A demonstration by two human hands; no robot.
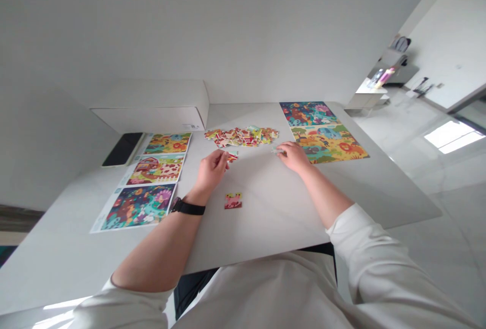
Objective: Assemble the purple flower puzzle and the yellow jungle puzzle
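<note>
My left hand (213, 167) has its fingers closed at the edge of a red and pale-blue jigsaw puzzle piece (233, 156), partly hidden by the fingertips. Over on the right, my right hand (293, 157) pinches a small light-coloured puzzle piece (274, 150), mostly covered by the fingers. Just beyond both hands lies a heap of loose puzzle pieces (243, 136) in red, yellow and green. Nearer my body, a pink and red joined puzzle bit (233, 200) rests flat on the white table (266, 222).
Printed picture sheets (154, 169) lie on the left, beside a dark tablet-like object (123, 149). Behind them stands a white box (152, 116) against the wall. Two finished-looking animal pictures (330, 141) lie at the right. The table's right edge borders a glossy floor (413, 167).
</note>
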